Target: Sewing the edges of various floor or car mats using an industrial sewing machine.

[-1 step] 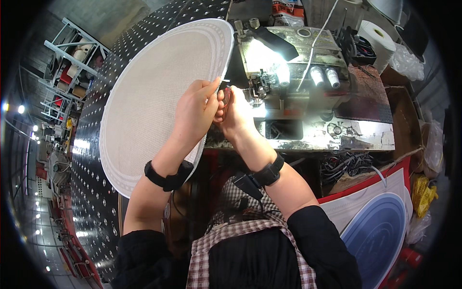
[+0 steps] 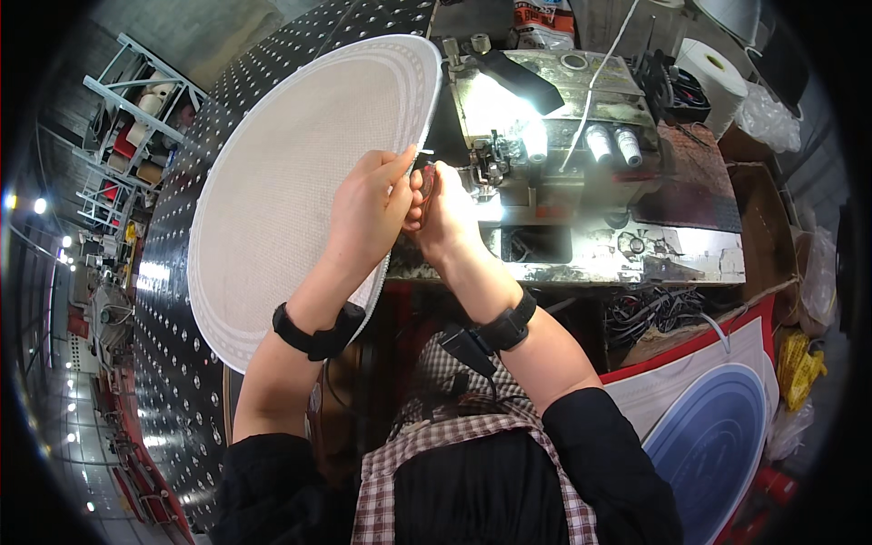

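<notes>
A large oval mat (image 2: 282, 191), beige with a pale patterned border, lies tilted to the left of the sewing machine (image 2: 536, 68). With thumb and fingers pinched together, my left hand (image 2: 363, 209) grips the mat's right edge. Close against it, my right hand (image 2: 450, 218) is closed around small red-handled thread snips (image 2: 429, 182), partly hidden by the fingers. A short white end sticks out at the mat's edge by my left fingertips. Just right of my right hand is the machine's lit needle area (image 2: 489, 163).
A black table studded with shiny dots (image 2: 173, 272) extends under the mat to the left. White thread cones (image 2: 713, 68) stand at the far right. Below the machine bed lie tangled black cables (image 2: 658, 318), near a blue oval mat (image 2: 708, 445) at lower right.
</notes>
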The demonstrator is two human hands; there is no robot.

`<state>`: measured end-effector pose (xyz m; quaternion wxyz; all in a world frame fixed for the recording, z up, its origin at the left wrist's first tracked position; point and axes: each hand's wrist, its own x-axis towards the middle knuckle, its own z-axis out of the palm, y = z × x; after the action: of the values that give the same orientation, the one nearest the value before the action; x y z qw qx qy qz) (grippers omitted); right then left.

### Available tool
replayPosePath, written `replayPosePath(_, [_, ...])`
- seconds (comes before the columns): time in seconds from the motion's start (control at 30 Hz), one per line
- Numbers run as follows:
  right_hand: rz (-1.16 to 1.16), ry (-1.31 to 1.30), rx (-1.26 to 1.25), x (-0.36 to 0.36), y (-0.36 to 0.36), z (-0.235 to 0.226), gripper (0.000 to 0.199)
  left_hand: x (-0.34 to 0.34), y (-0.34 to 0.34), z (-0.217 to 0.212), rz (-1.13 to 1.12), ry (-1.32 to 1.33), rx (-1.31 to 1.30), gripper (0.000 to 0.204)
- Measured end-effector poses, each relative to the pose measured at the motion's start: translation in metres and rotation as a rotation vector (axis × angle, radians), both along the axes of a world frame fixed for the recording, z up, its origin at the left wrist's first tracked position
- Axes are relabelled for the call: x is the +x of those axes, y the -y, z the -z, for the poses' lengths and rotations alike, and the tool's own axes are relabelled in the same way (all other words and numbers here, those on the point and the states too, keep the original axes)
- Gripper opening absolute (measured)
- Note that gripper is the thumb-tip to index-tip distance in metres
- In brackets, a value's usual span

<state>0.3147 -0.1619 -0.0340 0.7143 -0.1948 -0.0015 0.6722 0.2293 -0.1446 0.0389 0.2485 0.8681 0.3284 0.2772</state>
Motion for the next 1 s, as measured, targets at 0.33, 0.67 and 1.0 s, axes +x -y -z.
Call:
replayPosePath(0.33, [0.05,0.215,-0.031,-0.006,0.003,-0.004,0.04,-0.01,-0.009,0.004,-0.018,0.015,0.078,0.031])
replayPosePath(0.67, [0.947,1.608,0.273,-0.022,0.019,-0.028,0.045,-0.053,0.009,-0.02,-0.024,0.19,0.001,0.032])
replayPosePath(1.0, [0.843,1.691,0.275,-0.052,0.047,-0.01,0.031,-0.17,0.07,-0.036,-0.075,0.239,-0.159,0.039])
